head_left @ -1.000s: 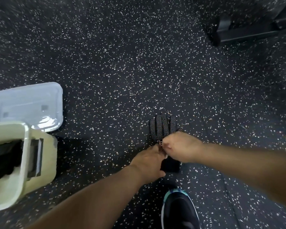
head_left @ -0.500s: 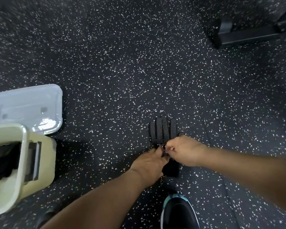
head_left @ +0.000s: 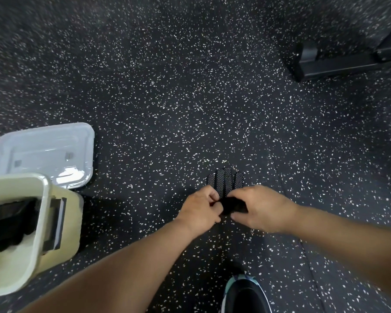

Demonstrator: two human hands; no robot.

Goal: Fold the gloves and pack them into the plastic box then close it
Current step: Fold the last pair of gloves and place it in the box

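A black glove with white dots lies on the speckled floor, its fingers pointing away from me. My left hand and my right hand both pinch its cuff end, which is folded up over the palm between them. The cream plastic box stands open at the left edge, with dark gloves lying inside it. Its clear lid rests flat on the floor just behind the box.
The floor is black rubber with white flecks. A black metal equipment base sits at the far right. My shoe shows at the bottom edge, below the hands.
The glove's cuff has been lifted from near my shoe and folded forward over the palm. Both hands moved apart slightly, each now gripping one side of the fold.
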